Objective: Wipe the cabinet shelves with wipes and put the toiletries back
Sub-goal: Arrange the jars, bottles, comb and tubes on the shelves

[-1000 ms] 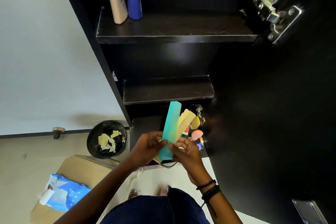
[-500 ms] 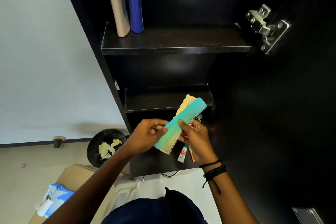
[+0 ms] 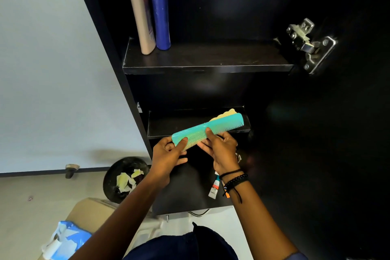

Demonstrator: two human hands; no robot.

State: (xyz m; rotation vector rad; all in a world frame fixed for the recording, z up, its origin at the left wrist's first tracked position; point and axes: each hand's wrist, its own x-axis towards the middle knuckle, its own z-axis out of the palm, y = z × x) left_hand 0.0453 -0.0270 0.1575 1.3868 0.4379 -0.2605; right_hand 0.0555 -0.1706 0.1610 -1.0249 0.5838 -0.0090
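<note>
Teal comb point(image 3: 196, 132) | left hand point(image 3: 168, 154) and right hand point(image 3: 221, 150) both pinching it | bottle point(image 3: 141, 12) label blurred

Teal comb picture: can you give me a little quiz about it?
1. True or false: the left hand and right hand both hold the long teal plastic comb.
2. What stands beside the tall blue cylindrical bottle on the upper black shelf? A) pale beige bottle B) mirror C) cup
3. Fill in: yellowish crumpled scraps lie in the round black ___.
Key: 1 true; 2 A; 3 bin.
</note>
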